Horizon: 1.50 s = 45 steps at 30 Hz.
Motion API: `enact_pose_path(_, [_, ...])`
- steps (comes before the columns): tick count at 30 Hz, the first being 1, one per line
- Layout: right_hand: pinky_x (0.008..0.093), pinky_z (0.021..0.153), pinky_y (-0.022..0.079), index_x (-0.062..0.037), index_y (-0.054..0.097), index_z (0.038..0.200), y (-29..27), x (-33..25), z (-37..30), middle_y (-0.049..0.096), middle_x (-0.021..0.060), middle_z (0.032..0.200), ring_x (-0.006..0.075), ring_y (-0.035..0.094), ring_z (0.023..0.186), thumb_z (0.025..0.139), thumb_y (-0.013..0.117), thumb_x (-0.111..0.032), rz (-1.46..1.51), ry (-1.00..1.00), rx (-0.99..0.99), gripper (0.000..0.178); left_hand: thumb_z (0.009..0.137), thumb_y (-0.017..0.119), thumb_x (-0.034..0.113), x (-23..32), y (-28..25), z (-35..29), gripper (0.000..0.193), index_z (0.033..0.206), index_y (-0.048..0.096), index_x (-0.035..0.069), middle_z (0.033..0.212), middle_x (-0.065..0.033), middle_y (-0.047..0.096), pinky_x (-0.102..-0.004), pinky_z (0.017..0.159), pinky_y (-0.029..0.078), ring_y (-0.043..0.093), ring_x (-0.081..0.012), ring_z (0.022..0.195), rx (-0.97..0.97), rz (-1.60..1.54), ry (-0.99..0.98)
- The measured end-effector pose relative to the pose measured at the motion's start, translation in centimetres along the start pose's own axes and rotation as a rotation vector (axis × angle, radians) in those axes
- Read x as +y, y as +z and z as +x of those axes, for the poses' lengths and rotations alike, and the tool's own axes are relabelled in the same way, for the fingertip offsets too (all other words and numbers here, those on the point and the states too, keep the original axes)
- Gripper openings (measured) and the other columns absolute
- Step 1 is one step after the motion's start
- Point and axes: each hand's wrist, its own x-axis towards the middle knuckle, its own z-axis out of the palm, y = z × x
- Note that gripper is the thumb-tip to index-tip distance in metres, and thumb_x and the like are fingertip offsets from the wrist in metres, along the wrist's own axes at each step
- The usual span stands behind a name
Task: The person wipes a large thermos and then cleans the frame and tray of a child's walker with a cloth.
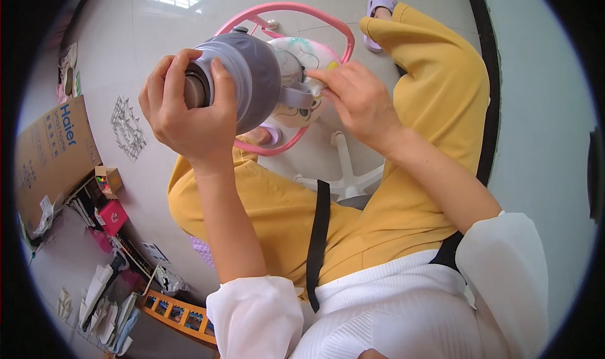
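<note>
Floor: pale tiled floor (126, 37) lies far below the raised hands; a drop from here would land hard, a judgement from the height seen.
Child's seat: a pink-ringed seat with a white base (285, 7) stands directly under the hands, so anything slipping would strike its ring or printed pad first.
Cardboard box: a brown cardboard box (50, 154) and loose clutter sit at the left, well apart.
Bottle: a grey bottle (242, 75) is held tilted on its side above the lap, over the yellow trousers (435, 88).
Left hand: left hand (189, 110) has its grip wrapped around the bottle's end; a loose hold there could let it roll out.
Right hand: right hand (356, 97) pinches what seems a small white piece at the bottle's handle; fingers closed on it, though blurred.
</note>
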Motion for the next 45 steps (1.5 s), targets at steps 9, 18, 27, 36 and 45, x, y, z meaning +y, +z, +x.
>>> enact_pose_path(9, [0.0381, 0.072, 0.049, -0.0051, 0.06, 0.091, 3.0, 1.0, -2.1, 0.057, 0.0105, 0.093, 0.0278, 0.059, 0.086, 0.081, 0.06, -0.004, 0.21, 0.204, 0.077, 0.01, 0.066, 0.076, 0.015, 0.3, -1.7, 0.1, 0.042, 0.107, 0.065, 0.009, 0.108, -0.0074, 0.061, -0.0378, 0.09, 0.043, 0.054, -0.0264, 0.101, -0.227, -0.065, 0.046])
enact_pose_path(18, [0.0373, 0.071, 0.048, -0.0033, 0.062, 0.091, 3.1, 0.8, -0.3, 0.059, 0.0098, 0.09, 0.0288, 0.059, 0.081, 0.082, 0.058, -0.001, 0.503, 0.21, 0.157, 0.01, 0.055, 0.082, 0.01, -3.0, -4.4, 1.8, 0.071, 0.123, 0.059, 0.005, 0.116, -0.0102, 0.056, -0.0381, 0.093, 0.045, 0.054, -0.0266, 0.107, -0.523, -0.319, 0.096])
enact_pose_path(27, [0.0341, 0.071, 0.049, -0.0047, 0.063, 0.097, 4.3, 0.9, 2.3, 0.06, 0.0097, 0.09, 0.0252, 0.061, 0.08, 0.081, 0.059, -0.001, 0.581, 0.458, 0.317, 0.017, 0.052, 0.086, 0.019, -3.4, -3.6, 1.3, 0.07, 0.116, 0.061, 0.004, 0.108, -0.0099, 0.057, -0.0382, 0.087, 0.047, 0.056, -0.0263, 0.099, -0.424, -0.263, 0.152])
enact_pose_path(36, [0.0361, 0.069, 0.05, -0.0012, 0.062, 0.088, 8.5, 3.0, 3.0, 0.063, 0.0123, 0.083, 0.026, 0.062, 0.075, 0.08, 0.06, -0.004, 0.424, 0.536, 0.206, 0.009, 0.057, 0.084, 0.02, -3.7, -2.8, 0.8, 0.067, 0.116, 0.059, 0.0, 0.11, -0.0117, 0.057, -0.0384, 0.09, 0.046, 0.056, -0.0272, 0.102, -0.387, -0.276, 0.183])
enact_pose_path(45, [0.0282, 0.072, 0.05, -0.0027, 0.067, 0.089, 4.8, 7.0, 2.3, 0.069, 0.0059, 0.086, 0.0147, 0.064, 0.078, 0.083, 0.064, -0.01, 0.502, 0.791, 0.293, 0.009, 0.058, 0.082, 0.016, -1.3, -4.3, -0.8, 0.057, 0.109, 0.063, -0.001, 0.105, -0.0125, 0.06, -0.0385, 0.087, 0.047, 0.059, -0.028, 0.096, -0.324, -0.179, 0.168])
